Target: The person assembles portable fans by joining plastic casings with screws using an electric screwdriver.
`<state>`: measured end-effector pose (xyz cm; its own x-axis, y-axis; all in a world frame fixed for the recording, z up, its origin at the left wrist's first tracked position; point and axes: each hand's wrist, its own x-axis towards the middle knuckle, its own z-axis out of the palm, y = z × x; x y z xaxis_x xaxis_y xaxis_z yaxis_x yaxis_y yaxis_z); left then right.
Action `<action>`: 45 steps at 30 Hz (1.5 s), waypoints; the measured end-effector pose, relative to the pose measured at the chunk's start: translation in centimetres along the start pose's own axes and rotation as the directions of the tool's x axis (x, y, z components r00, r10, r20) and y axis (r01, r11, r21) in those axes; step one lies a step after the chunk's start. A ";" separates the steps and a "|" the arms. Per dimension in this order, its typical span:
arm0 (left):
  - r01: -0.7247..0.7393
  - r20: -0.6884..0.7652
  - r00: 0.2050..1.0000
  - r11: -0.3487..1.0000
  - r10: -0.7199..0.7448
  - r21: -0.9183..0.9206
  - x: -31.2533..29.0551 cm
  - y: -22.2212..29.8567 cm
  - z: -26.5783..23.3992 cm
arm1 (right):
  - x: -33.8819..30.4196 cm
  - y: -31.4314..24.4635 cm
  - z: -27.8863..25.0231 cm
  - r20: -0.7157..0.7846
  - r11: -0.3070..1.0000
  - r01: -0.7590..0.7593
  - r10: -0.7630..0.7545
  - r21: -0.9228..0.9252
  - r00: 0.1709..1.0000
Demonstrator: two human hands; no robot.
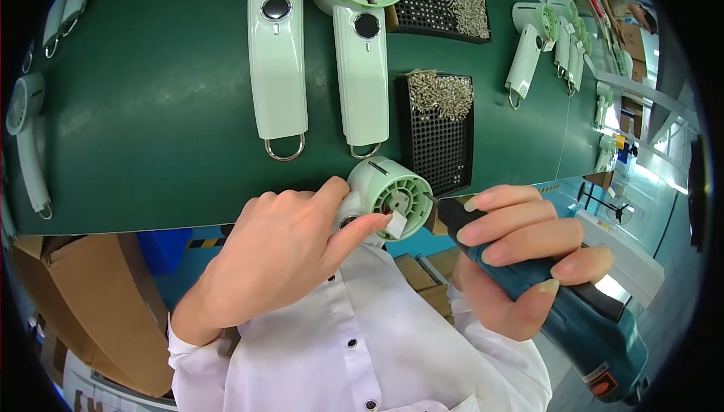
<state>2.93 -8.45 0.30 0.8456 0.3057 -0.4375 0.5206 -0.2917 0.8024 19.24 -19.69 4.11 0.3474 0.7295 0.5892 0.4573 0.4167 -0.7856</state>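
Observation:
My left hand [273, 250] is closed around the handle of a pale green handheld fan [381, 186] at the table's near edge. The fan's round, ribbed head faces right, with a white piece and red and green wires showing in its open side. In my right hand [520, 254] is a dark teal electric screwdriver [584, 336], its black nose pointing left. The bit's tip meets or nearly meets the rim of the fan head; contact is hard to judge. Most of the fan's handle is hidden behind my left hand.
Two more handheld fans [277, 73] lie on the green table [166, 125] ahead. Black perforated screw trays [437, 140] with heaped screws stand beyond the held fan. Further fans [526, 58] lie at the right and left edges. A cardboard box [105, 299] stands below the table at left.

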 end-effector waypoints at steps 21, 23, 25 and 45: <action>0.016 -0.048 0.999 1.000 -0.015 0.006 -0.4 0.2 0.4 | 0.9 -0.5 -1.5 0.179 0.908 -0.171 0.109 0.383 0.978; 0.015 -0.048 0.999 1.000 -0.014 0.007 -0.3 0.2 0.4 | 1.0 -0.4 -2.0 0.217 0.859 -0.223 0.135 0.460 0.967; 0.008 -0.040 0.999 1.000 -0.008 0.008 -0.3 0.3 0.3 | 0.9 -0.3 -2.5 0.258 0.894 -0.187 0.084 0.408 0.962; 0.013 -0.034 0.999 1.000 -0.013 -0.010 -0.4 0.2 0.2 | 0.9 -1.5 -1.3 -0.026 0.934 -0.012 0.023 0.358 0.999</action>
<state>2.71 -8.78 0.56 0.8344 0.3397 -0.4339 0.5300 -0.2790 0.8008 19.93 -20.32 6.07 0.3786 0.7246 0.5758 0.1297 0.5745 -0.8082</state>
